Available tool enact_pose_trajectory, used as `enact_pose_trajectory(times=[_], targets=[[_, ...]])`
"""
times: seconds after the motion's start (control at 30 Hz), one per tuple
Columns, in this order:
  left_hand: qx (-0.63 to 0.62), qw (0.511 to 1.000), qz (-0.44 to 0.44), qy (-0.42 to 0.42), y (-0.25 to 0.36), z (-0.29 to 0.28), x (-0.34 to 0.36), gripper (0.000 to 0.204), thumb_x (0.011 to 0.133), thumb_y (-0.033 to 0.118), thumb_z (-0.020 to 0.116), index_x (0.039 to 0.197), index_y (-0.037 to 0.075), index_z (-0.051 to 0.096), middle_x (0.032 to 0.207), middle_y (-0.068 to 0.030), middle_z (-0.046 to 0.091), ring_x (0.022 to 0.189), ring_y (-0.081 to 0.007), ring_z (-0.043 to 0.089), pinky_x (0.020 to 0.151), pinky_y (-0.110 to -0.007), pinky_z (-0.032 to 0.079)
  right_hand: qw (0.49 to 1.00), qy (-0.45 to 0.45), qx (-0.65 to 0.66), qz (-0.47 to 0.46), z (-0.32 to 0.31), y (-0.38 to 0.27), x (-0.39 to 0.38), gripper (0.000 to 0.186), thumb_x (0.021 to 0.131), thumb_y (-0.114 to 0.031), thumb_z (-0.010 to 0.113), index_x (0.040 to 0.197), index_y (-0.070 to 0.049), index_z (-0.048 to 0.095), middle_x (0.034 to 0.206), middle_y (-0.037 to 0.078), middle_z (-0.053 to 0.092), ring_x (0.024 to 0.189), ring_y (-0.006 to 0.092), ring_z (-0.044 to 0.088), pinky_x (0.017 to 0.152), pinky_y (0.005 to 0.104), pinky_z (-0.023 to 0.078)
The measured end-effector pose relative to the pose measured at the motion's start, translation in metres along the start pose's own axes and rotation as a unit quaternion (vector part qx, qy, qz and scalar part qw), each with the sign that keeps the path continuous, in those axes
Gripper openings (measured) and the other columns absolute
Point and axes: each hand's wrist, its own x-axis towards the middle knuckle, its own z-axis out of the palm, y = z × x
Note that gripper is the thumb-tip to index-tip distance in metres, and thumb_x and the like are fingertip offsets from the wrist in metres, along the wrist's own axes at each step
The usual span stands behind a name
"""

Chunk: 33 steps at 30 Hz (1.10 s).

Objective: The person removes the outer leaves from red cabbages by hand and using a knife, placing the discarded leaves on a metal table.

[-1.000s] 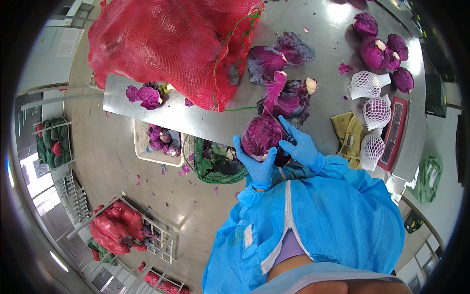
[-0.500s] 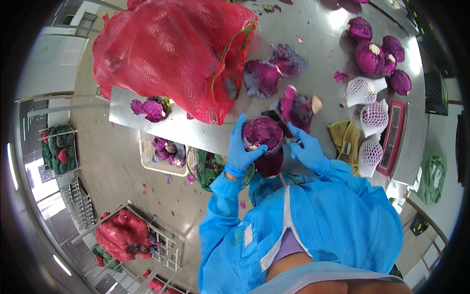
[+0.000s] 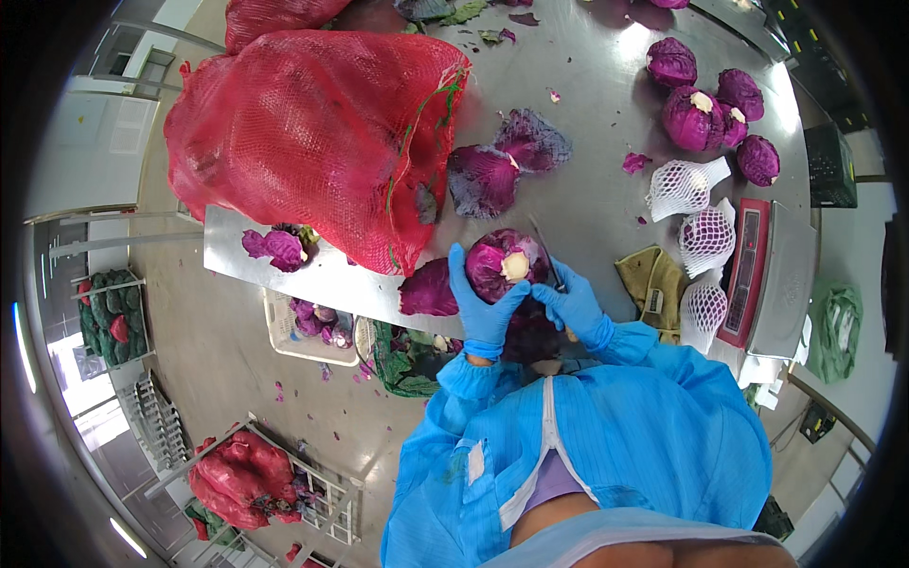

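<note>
On the table (image 3: 592,204), a sack (image 3: 312,142) lies left of the held cabbage (image 3: 492,263) and a scale (image 3: 778,279) right.

A shiny metal table (image 3: 592,213) bears a big red mesh sack (image 3: 312,142) toward its left, loose purple leaves (image 3: 483,180) near its middle, and a cluster of purple cabbages (image 3: 688,121) at the far right. Nearer the person on that side lie a tan cloth (image 3: 649,284), three white foam nets (image 3: 707,237) (purple shows through the middle one) and a scale (image 3: 778,279) with a red front. The floor (image 3: 308,398) below is dotted with small purple scraps (image 3: 279,390).
</note>
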Motion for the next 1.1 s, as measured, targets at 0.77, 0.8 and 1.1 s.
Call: enact_pose_trajectory(times=[0.77, 0.8, 1.1], targets=[[0.134, 0.987, 0.090, 0.025, 0.018, 0.015, -0.003, 0.108, 0.064, 0.043, 0.085, 0.149, 0.005, 0.031, 0.148, -0.0216, 0.035, 0.137, -0.0377, 0.031, 0.111, -0.048, 0.027, 0.877, 0.039, -0.426, -0.220, -0.004, -0.026, 0.008, 0.064, 0.099, -0.048, 0.042, 0.153, -0.020, 0.021, 0.081, 0.021, 0.066, 0.060, 0.0393, 0.062, 0.052, 0.0472, 0.048], [0.130, 0.987, 0.090, 0.024, 0.020, 0.017, -0.004, 0.108, 0.064, 0.043, 0.085, 0.149, 0.005, 0.031, 0.148, -0.0216, 0.035, 0.137, -0.0377, 0.031, 0.111, -0.048, 0.027, 0.883, 0.051, -0.395, -0.248, -0.003, -0.029, 0.009, 0.063, 0.099, -0.048, 0.042, 0.152, -0.020, 0.024, 0.084, 0.021, 0.066, 0.062, 0.0385, 0.063, 0.054, 0.0461, 0.049], [0.155, 0.977, 0.133, 0.052, 0.020, 0.023, -0.006, 0.106, 0.064, 0.039, 0.086, 0.148, 0.006, 0.032, 0.148, -0.0215, 0.032, 0.137, -0.0386, 0.030, 0.111, -0.050, 0.025, 0.897, 0.059, -0.375, -0.225, -0.030, -0.035, 0.036, 0.047, 0.099, -0.044, 0.048, 0.132, -0.011, 0.056, 0.075, 0.017, 0.066, 0.055, 0.0275, 0.062, 0.058, 0.0375, 0.049]])
